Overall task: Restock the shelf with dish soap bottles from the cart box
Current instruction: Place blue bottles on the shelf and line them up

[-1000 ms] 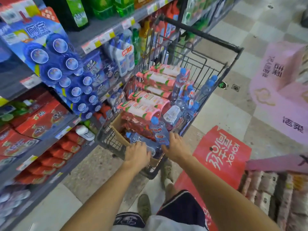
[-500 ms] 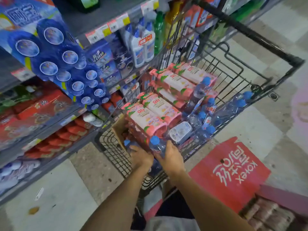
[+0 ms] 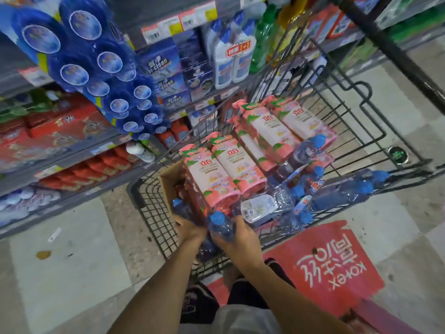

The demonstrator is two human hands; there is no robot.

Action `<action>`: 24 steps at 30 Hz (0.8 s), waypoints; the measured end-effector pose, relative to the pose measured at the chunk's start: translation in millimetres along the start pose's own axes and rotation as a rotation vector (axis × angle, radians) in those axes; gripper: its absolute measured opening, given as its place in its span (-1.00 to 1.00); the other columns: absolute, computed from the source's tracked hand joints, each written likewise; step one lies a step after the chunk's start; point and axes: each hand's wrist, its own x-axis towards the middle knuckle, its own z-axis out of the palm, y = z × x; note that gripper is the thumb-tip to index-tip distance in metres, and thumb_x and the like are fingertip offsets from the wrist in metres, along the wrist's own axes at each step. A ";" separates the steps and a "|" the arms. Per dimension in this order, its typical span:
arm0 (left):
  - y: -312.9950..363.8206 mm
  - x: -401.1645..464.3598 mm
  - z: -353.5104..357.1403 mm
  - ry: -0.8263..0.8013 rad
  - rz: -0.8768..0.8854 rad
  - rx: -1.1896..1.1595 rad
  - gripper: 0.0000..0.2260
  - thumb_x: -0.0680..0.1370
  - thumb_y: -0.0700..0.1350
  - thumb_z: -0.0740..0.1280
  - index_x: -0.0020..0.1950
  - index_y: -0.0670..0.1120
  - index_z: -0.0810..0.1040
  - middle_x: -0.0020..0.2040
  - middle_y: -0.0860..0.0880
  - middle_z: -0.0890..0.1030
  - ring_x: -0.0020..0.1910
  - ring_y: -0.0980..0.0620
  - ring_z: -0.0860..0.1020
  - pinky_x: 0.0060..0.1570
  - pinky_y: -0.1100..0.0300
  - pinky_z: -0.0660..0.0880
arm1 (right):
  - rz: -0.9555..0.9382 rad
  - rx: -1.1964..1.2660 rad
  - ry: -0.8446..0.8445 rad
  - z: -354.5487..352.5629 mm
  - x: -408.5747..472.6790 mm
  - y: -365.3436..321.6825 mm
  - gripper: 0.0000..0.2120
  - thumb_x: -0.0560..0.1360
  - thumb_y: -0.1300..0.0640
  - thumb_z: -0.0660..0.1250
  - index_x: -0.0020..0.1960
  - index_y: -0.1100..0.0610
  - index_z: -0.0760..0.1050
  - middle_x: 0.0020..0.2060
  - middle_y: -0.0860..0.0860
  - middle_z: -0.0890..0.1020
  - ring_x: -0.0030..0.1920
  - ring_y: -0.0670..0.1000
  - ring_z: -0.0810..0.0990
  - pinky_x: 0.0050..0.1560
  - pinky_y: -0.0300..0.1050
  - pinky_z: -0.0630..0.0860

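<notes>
Pink dish soap bottles [image 3: 212, 174] lie flat across the cardboard box [image 3: 169, 179] in the wire cart [image 3: 361, 112], long axes running away from us, just beyond both hands. Our right hand [image 3: 238, 239] grips a blue-capped water bottle [image 3: 220, 225]; our left hand [image 3: 190, 229] curls around something we can't identify. The shelf [image 3: 79, 153] waits to the left, close alongside.

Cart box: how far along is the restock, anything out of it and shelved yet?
Nothing looks shelved yet. The pink dish soap bottles lie in rows over the cardboard box in the cart. Both hands are at the near end: the right hand grips a blue-capped water bottle, and the left hand is down among the water bottles, its grip hidden. Still left: lifting out the soap and placing it on the shelf.
</notes>
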 end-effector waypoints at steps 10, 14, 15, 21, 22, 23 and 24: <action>0.9 -24.5 3.0 0.099 -0.054 0.038 -0.11 0.44 0.12 0.46 0.51 -0.26 0.03 0.46 -0.23 0.21 0.35 -0.34 0.39 0.28 -0.10 0.43 | -0.008 0.060 -0.026 -8.4 9.3 4.2 -0.53 0.34 -0.06 0.60 -0.01 0.04 0.35 -0.12 0.02 0.65 -0.08 0.09 0.62 -0.18 -0.14 0.41; -0.1 -21.9 -3.4 0.014 -0.004 0.059 -0.26 0.49 -0.04 0.45 0.49 -0.26 0.11 0.42 -0.26 0.22 0.32 -0.31 0.44 0.27 -0.06 0.47 | -0.096 -0.001 -0.066 -5.1 14.3 3.9 -0.50 0.33 -0.05 0.60 0.10 0.14 0.45 -0.04 0.07 0.69 -0.02 0.12 0.66 -0.05 -0.07 0.54; -3.1 -20.2 -5.4 0.001 0.007 0.022 -0.27 0.47 -0.06 0.47 0.48 -0.26 0.15 0.41 -0.27 0.25 0.29 -0.30 0.47 0.26 -0.02 0.48 | -0.109 -0.009 -0.072 -4.1 14.4 4.0 -0.48 0.33 -0.06 0.60 0.13 0.14 0.46 -0.05 0.08 0.69 -0.03 0.13 0.66 -0.04 -0.03 0.57; -34.1 -22.4 -26.4 -0.103 0.208 -0.368 -0.39 0.35 -0.31 0.54 0.31 -0.04 0.39 0.14 -0.07 0.63 0.13 -0.09 0.62 0.08 0.10 0.55 | -0.142 0.127 -0.147 -10.5 27.1 -9.3 -0.54 0.34 0.06 0.62 0.17 0.10 0.58 -0.12 -0.11 0.69 -0.12 -0.10 0.65 -0.10 -0.21 0.54; -38.0 -26.0 -32.4 -0.130 0.223 -0.445 -0.38 0.35 -0.33 0.54 0.30 0.00 0.39 0.11 -0.04 0.65 0.10 -0.06 0.63 0.05 0.11 0.56 | -0.151 0.137 -0.176 -10.3 29.3 -13.8 -0.53 0.34 0.08 0.62 0.20 0.09 0.59 -0.06 -0.11 0.70 -0.06 -0.11 0.66 -0.03 -0.24 0.57; -43.1 -26.1 -36.5 -0.153 0.238 -0.520 -0.36 0.36 -0.35 0.54 0.32 0.02 0.39 0.10 -0.03 0.66 0.08 -0.03 0.64 0.04 0.11 0.57 | -0.160 0.154 -0.197 -8.8 31.2 -17.7 -0.51 0.35 0.12 0.62 0.24 0.09 0.59 -0.02 -0.11 0.70 -0.01 -0.11 0.67 0.02 -0.29 0.57; -47.2 -28.5 -41.7 -0.173 0.235 -0.567 -0.33 0.36 -0.36 0.54 0.35 0.04 0.38 0.11 -0.02 0.66 0.06 -0.01 0.65 0.05 0.09 0.58 | -0.157 0.178 -0.217 -6.9 31.6 -21.2 -0.49 0.35 0.18 0.62 0.27 0.12 0.58 0.01 -0.10 0.69 0.03 -0.10 0.66 0.04 -0.35 0.55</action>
